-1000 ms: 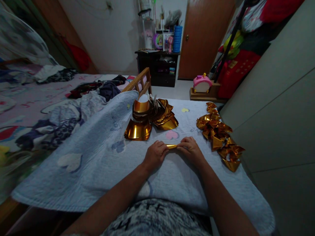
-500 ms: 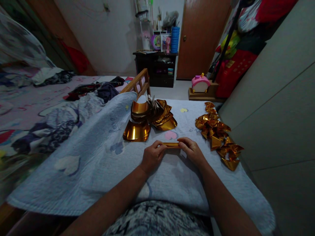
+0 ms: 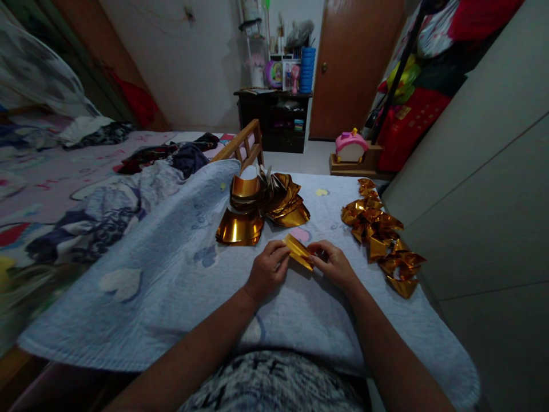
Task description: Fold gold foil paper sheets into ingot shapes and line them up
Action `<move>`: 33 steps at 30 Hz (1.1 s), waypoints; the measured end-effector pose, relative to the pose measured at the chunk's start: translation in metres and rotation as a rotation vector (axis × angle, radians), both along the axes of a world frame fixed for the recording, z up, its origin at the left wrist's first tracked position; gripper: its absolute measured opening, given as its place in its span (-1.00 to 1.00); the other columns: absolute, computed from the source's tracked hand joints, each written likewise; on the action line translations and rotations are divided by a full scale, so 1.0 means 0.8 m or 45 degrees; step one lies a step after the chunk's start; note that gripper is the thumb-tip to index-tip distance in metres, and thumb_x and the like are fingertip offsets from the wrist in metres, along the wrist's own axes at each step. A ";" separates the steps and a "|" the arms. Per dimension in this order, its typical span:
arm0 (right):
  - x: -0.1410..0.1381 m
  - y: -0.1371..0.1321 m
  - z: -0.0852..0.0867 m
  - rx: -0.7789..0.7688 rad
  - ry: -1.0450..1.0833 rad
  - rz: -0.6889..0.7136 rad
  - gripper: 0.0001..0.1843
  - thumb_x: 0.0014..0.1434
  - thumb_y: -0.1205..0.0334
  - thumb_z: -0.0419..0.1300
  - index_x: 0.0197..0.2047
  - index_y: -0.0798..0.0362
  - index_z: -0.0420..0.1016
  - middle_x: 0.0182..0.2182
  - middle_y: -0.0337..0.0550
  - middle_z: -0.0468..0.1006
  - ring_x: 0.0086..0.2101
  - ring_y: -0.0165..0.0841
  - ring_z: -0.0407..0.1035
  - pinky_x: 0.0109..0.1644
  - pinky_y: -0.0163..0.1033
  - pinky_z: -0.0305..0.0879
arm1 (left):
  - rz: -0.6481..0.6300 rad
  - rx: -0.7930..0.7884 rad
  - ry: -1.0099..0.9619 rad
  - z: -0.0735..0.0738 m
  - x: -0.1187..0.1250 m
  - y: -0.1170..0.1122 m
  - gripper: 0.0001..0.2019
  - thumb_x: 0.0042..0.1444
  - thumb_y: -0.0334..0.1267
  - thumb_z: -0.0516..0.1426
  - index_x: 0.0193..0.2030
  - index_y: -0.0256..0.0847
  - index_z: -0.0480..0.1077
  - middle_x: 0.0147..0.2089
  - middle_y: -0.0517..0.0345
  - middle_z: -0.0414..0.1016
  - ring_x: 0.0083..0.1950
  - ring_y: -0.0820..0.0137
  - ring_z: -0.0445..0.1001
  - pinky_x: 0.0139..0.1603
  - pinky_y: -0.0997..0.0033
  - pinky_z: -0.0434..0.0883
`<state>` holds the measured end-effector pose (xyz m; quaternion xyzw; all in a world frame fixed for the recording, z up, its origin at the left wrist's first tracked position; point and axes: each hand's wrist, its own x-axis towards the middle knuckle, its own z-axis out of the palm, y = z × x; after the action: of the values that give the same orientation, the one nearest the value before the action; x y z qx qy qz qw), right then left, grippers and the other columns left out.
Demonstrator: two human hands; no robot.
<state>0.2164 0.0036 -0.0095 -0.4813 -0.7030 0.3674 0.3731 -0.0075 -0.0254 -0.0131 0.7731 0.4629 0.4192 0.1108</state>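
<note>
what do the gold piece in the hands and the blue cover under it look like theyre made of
Gold piece: probably foil or foil-coated paper, shiny metallic; it is thin and catches bright highlights.

Blue cover: likely fabric, matt; soft wrinkles show, though the fibre can't be told.

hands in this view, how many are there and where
2: the left hand at the left end of the folded gold piece, and the right hand at its right end. No other hands show.
</note>
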 end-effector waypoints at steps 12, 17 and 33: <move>-0.011 -0.003 -0.007 -0.213 0.169 0.090 -0.63 0.08 0.15 0.29 -0.03 0.06 0.54 -0.24 -0.15 0.61 -0.28 -0.30 0.47 -0.14 -0.19 0.40 | -0.048 -0.059 0.000 0.001 -0.001 -0.001 -0.80 0.31 -0.29 0.09 0.03 -0.16 0.44 0.07 -0.03 0.43 0.12 0.26 0.48 0.18 0.16 0.50; -0.016 -0.006 -0.005 -0.209 0.111 0.182 -0.66 0.09 0.21 0.26 -0.03 0.05 0.54 -0.25 -0.19 0.59 -0.29 -0.32 0.43 -0.16 -0.24 0.36 | -0.032 -0.058 -0.024 -0.002 0.001 0.001 -0.82 0.32 -0.32 0.09 0.02 -0.14 0.43 0.07 -0.01 0.42 0.13 0.27 0.47 0.18 0.17 0.50; -0.027 -0.013 0.010 -0.287 0.151 0.255 -0.80 0.05 0.26 0.17 -0.22 0.07 0.52 -0.46 -0.30 0.42 -0.44 -0.41 0.23 -0.34 -0.32 0.14 | 0.162 -0.204 -0.112 0.003 0.006 0.006 -0.90 0.20 -0.30 0.21 -0.29 -0.19 0.35 -0.13 0.10 0.32 -0.13 0.35 0.45 -0.08 0.31 0.53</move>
<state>0.1946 -0.0067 -0.0013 -0.4253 -0.6786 0.5069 0.3191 -0.0023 -0.0209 -0.0107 0.7118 0.5377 0.4206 0.1655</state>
